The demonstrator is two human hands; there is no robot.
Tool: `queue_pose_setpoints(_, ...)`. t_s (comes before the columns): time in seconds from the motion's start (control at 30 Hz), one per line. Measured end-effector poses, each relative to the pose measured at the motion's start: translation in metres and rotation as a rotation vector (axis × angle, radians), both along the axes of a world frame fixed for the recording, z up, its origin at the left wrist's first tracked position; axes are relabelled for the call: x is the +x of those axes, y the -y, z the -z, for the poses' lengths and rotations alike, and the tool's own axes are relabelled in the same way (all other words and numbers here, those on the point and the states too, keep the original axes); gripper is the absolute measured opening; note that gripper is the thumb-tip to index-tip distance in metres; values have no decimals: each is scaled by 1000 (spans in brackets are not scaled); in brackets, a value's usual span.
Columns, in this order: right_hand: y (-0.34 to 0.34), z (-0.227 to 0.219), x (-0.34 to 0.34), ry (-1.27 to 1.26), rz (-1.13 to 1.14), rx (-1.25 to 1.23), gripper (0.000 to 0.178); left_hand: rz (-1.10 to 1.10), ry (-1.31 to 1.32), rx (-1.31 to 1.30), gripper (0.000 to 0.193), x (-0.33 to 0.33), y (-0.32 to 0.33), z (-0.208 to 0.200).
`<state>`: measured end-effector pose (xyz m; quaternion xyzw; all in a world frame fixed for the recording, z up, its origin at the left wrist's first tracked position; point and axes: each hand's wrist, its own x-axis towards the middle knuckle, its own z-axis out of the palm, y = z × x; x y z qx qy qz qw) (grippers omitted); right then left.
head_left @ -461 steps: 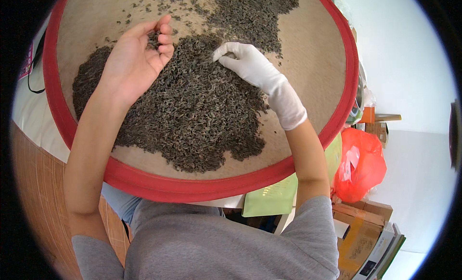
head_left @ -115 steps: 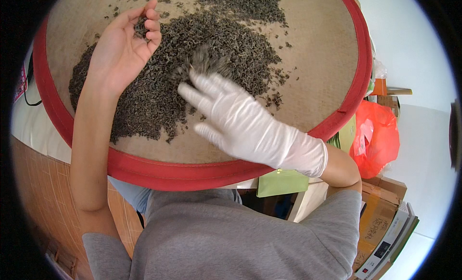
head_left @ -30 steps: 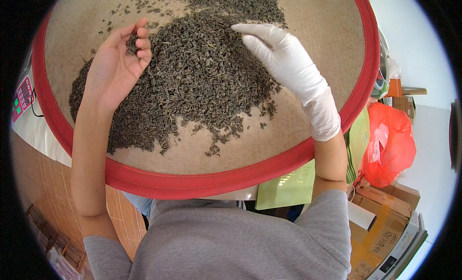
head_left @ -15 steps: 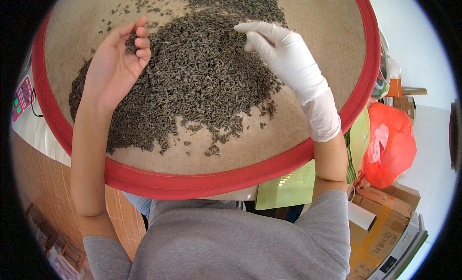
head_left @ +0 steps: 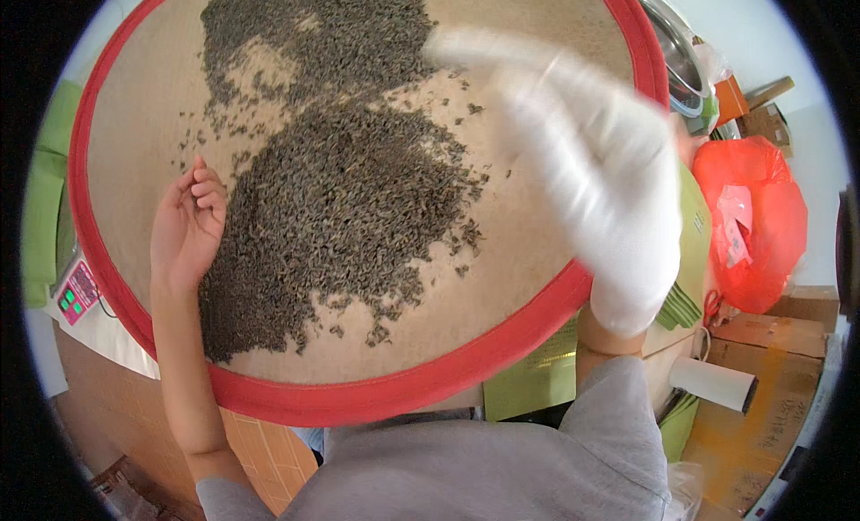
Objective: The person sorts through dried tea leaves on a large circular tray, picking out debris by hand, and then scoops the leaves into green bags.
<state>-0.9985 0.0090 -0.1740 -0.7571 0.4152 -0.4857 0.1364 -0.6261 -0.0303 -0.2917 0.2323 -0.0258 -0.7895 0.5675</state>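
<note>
Dark, curled tea leaves (head_left: 331, 221) lie heaped on a wide round tan tray with a red cloth rim (head_left: 336, 400). A second spread of leaves (head_left: 367, 37) covers its far part, with loose bits between. My bare left hand (head_left: 186, 221) is over the left edge of the near heap, palm partly up and fingers curled in; what they hold, if anything, is hidden. My right hand (head_left: 582, 154), in a white glove, is over the right side of the tray, apart from the near heap. Motion smears its fingers.
At the right are a red plastic bag (head_left: 757, 221), green packets (head_left: 688, 252), a metal bowl (head_left: 667, 42), cardboard boxes (head_left: 761, 360) and a white roll (head_left: 712, 384). A pink device with green buttons (head_left: 78, 292) stands left of the tray, near green bags (head_left: 45, 198).
My right hand has swung right, away from the near heap, and is blurred. My left hand sits lower in view, fingers still curled. The view has shifted, showing more of the far leaves.
</note>
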Motion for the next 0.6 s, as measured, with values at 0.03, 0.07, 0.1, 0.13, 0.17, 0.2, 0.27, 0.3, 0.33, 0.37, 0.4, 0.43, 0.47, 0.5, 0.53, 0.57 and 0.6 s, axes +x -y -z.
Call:
queue_pose_setpoints(0.03, -12, 4, -6, -98, -71, 22, 21, -3, 57, 9, 22, -2, 1, -4)
queue_pose_setpoints(0.07, -20, 9, -9, -223, -138, 58, 19, -8, 114, 19, 21, -7, 3, -9)
queue_pose_setpoints(0.1, -24, 15, -12, -381, -207, 110, 20, 15, 160, 32, 21, -16, 7, -17)
queue_pose_setpoints(0.13, -28, 19, -10, -582, -271, 130, 16, 43, 198, 46, 21, -27, 11, -23)
queue_pose_setpoints(0.17, -34, 29, -11, -621, -365, 184, 19, 74, 237, 58, 21, -39, 15, -30)
queue_pose_setpoints(0.2, -38, 39, -8, -634, -395, 182, 16, 91, 254, 68, 21, -51, 19, -37)
queue_pose_setpoints(0.27, -45, 53, 2, -661, -363, 199, 12, 139, 279, 67, 21, -80, 34, -46)
queue_pose_setpoints(0.3, -40, 58, 1, -580, -397, 190, 12, 157, 281, 46, 23, -105, 43, -52)
queue_pose_setpoints(0.33, -36, 54, -3, -595, -351, 175, 12, 193, 290, 47, 26, -126, 55, -56)
queue_pose_setpoints(0.37, -30, 48, -8, -609, -304, 160, 11, 223, 294, 20, 27, -155, 65, -62)
queue_pose_setpoints(0.4, -25, 43, -12, -620, -261, 143, 11, 248, 302, -9, 28, -191, 72, -72)
queue_pose_setpoints(0.43, -24, 42, -17, -640, -201, 107, 11, 320, 224, -41, 28, -229, 85, -86)
queue_pose_setpoints(0.47, -22, 43, -19, -615, -181, 99, 11, 385, 146, -72, 29, -266, 100, -100)
queue_pose_setpoints(0.5, -20, 45, -23, -595, -158, 97, 12, 424, 126, -187, 32, -306, 123, -111)
queue_pose_setpoints(0.53, -16, 49, -24, -564, -157, 98, 12, 354, 275, -296, 35, -356, 131, -138)
queue_pose_setpoints(0.57, -14, 49, -25, -561, -192, 105, 13, 549, 2, -385, 44, -390, 151, -156)
queue_pose_setpoints(0.6, -13, 48, -27, -543, -205, 95, 14, 586, 74, -464, 58, -431, 169, -176)
